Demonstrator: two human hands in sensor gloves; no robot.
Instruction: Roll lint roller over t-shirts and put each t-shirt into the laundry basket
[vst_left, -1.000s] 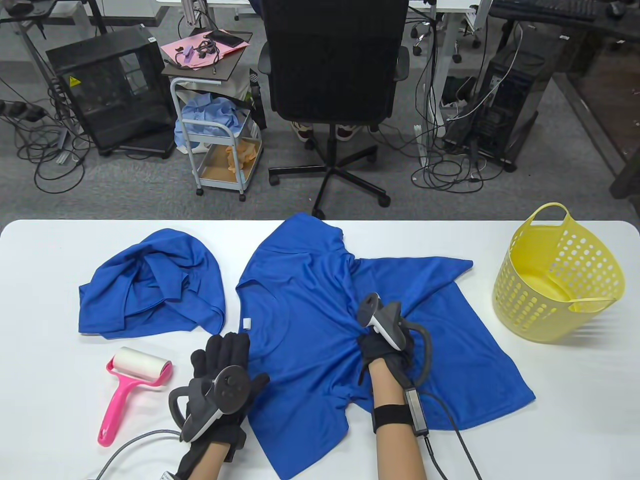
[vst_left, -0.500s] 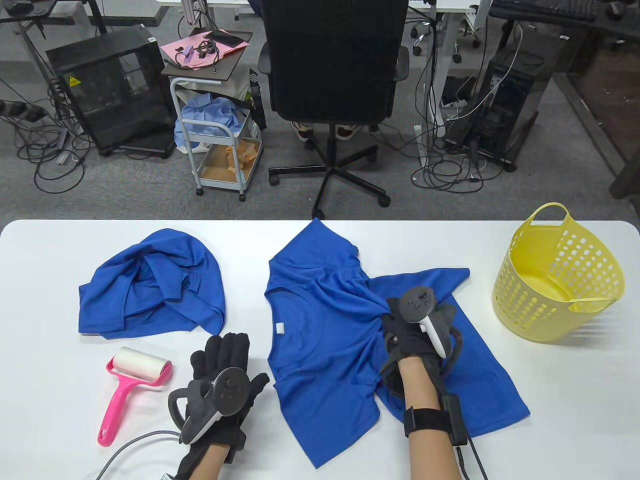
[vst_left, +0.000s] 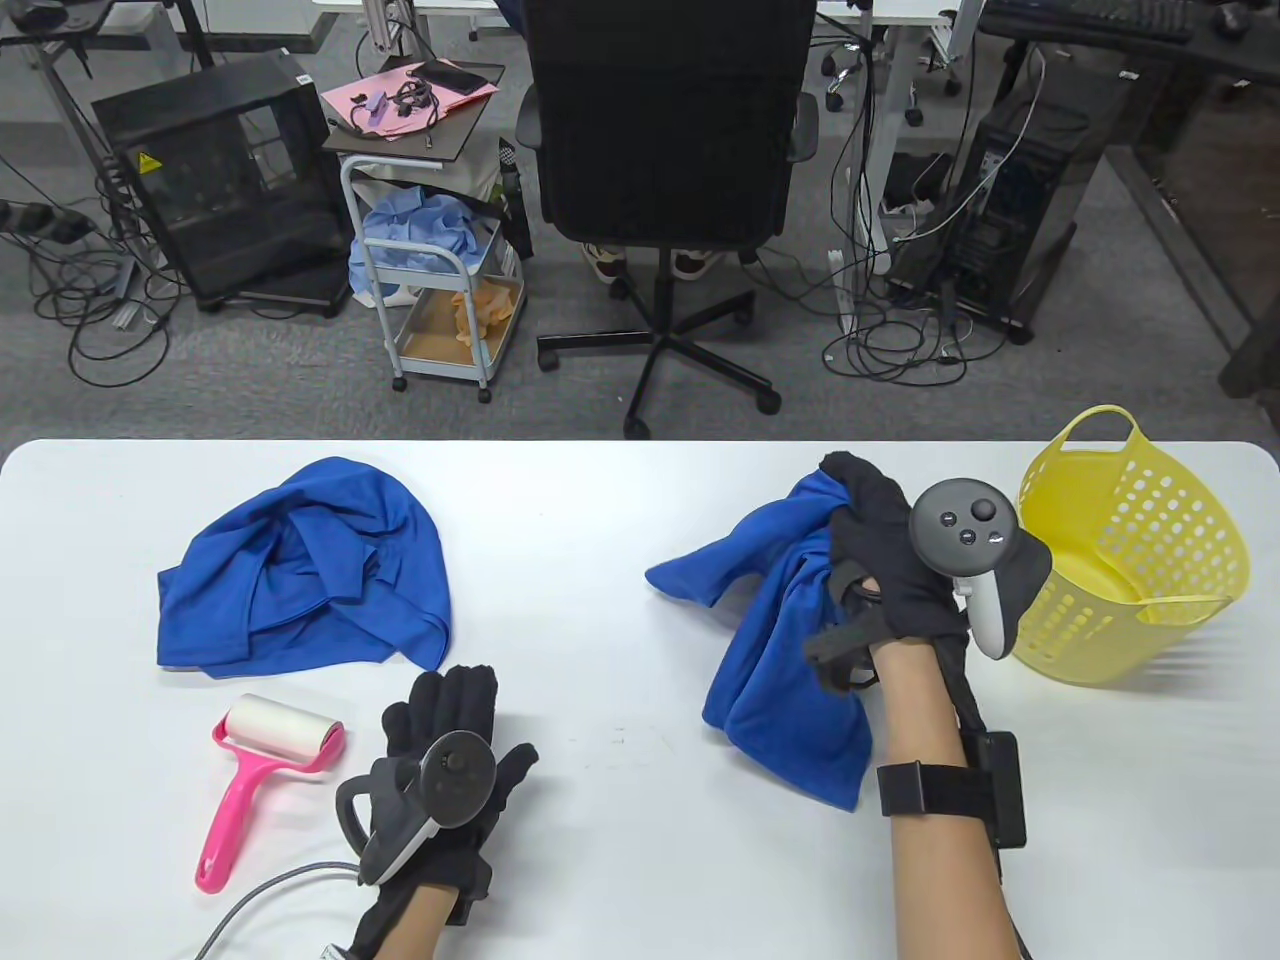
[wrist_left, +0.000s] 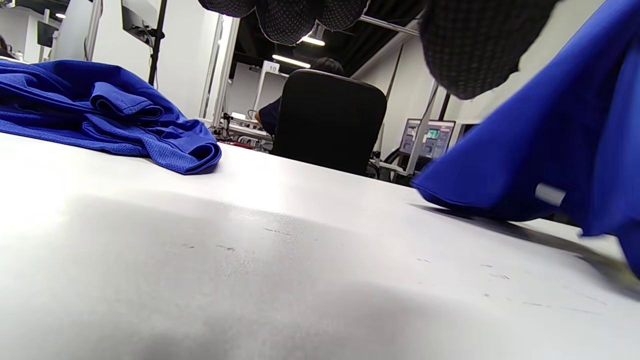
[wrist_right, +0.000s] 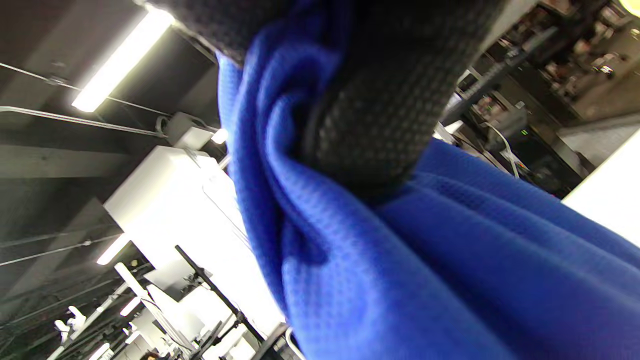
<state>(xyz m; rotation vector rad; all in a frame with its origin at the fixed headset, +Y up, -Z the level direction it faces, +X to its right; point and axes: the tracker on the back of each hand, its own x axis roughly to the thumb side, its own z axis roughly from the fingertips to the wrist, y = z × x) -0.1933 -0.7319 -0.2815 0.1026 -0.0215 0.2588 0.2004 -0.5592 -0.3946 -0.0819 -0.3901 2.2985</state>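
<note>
Two blue t-shirts on the white table (vst_left: 620, 800); one held, one waiting.

Item 1: bunched blue t-shirt (vst_left: 780, 640), gathered in the right hand (vst_left: 890, 570), fingers curled tight round a fistful of cloth near the top; raised so the hem trails on the table, just left of the yellow laundry basket (vst_left: 1190, 560); judged to be on its way into that basket, which looks empty.

Item 2: crumpled blue t-shirt (vst_left: 300, 565), far left, untouched.

Item 3: pink lint roller (vst_left: 265, 770), lying flat, near the left hand (vst_left: 445, 740); that hand rests flat, fingers straight, holding nothing.

Change: half a second ago item 1 lay spread at the table's middle; now lifted, gathered, carried rightward; left hand and roller unmoved.
</note>
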